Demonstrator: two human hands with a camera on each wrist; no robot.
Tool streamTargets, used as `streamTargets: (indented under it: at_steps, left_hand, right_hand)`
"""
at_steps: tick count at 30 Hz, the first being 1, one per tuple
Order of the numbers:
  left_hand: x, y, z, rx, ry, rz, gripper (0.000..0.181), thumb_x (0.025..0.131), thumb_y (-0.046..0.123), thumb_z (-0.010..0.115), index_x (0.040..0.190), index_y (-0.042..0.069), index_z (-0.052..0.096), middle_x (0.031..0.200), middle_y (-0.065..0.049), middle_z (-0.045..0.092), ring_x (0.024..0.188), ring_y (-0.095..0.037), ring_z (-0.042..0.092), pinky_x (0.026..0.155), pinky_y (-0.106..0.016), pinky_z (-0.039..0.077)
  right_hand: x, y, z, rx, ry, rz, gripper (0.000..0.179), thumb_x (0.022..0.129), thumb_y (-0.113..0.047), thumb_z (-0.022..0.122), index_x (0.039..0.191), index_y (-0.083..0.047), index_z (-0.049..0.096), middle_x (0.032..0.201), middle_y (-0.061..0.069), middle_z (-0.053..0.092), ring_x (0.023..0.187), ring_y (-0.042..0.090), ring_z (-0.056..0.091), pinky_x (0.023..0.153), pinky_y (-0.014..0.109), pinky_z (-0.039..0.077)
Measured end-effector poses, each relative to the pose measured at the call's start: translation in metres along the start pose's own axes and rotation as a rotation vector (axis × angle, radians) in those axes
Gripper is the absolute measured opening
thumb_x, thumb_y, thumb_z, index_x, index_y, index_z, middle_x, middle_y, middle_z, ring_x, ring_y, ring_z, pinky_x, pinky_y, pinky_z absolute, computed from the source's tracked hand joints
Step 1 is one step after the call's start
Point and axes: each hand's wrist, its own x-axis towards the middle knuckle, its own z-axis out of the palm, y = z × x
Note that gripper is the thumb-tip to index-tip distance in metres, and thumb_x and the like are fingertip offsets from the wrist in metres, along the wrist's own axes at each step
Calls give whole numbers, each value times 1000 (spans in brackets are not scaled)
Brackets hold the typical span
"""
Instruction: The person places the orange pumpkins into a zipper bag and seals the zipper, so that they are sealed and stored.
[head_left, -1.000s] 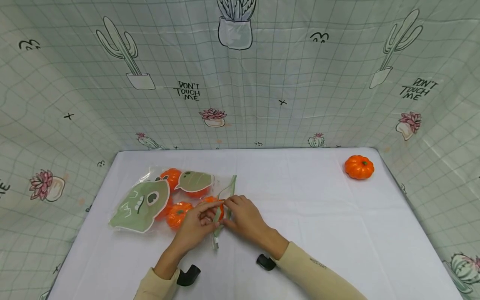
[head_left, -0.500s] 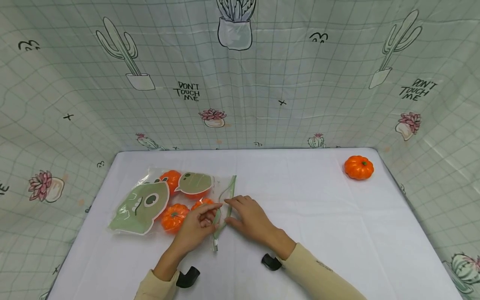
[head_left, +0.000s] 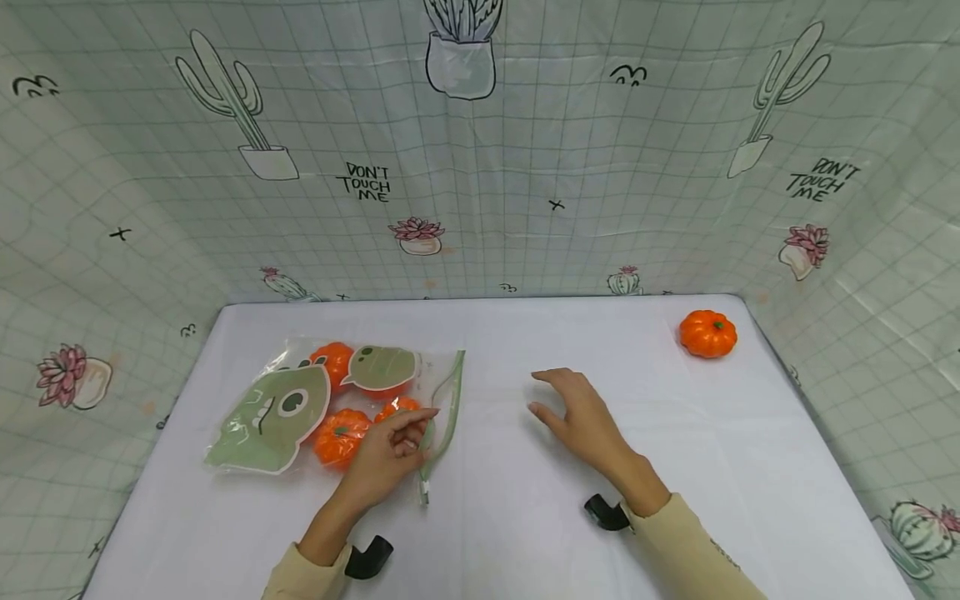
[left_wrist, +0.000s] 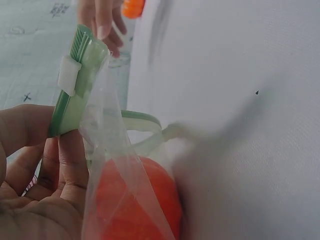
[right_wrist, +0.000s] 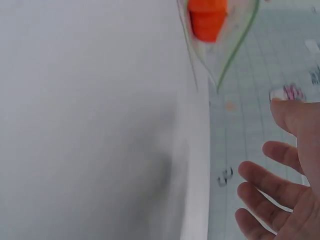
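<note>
A clear zip bag (head_left: 266,425) printed with green cartoon monsters lies at the left of the table. Several orange toy pumpkins (head_left: 341,438) show through its plastic. My left hand (head_left: 382,457) pinches the near side of the bag's green zip edge between thumb and fingers; a white slider (left_wrist: 69,76) sits on that edge in the left wrist view. The mouth of the bag gapes. To the right of it, touching nothing, my right hand (head_left: 588,421) hovers over the table with fingers spread and thumb apart.
One loose orange pumpkin (head_left: 708,334) sits near the far right corner of the white-covered table (head_left: 525,533). A printed grid curtain (head_left: 517,150) hangs behind the table and along both sides.
My right hand has let go of the bag's edge and moved right, away from it. My left hand keeps its pinch. The head view has shifted slightly.
</note>
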Motion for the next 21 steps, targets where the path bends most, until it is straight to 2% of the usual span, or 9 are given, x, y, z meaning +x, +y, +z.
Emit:
streamTargets:
  at_steps: [6,13,21]
  left_hand:
    - [-1,0,0,-7,-1,1,50,89,-14,68,138,-10,62,106,-16,57,91,-17,53,71,-14,45]
    - [0,-3,1,1,8,-2,49,88,-15,67,137,-9,63,105,-13,56,91,-17,53,71,-14,45]
    - [-1,-2,1,3,13,-11,49,88,-15,67,137,-9,63,104,-12,55,90,-16,52,70,-14,43]
  right_hand:
    - [-9,29,-30,-19,58,94,45,98,-14,77,139,0,64,138,20,63,128,41,56,109,59,46]
    - [-18,58,-59,-64,116,167,45,98,-9,74,139,5,61,137,26,62,128,46,53,109,64,42]
    - [-25,79,-86,-107,162,198,46,97,-8,75,138,7,60,137,30,60,130,50,50,110,69,38]
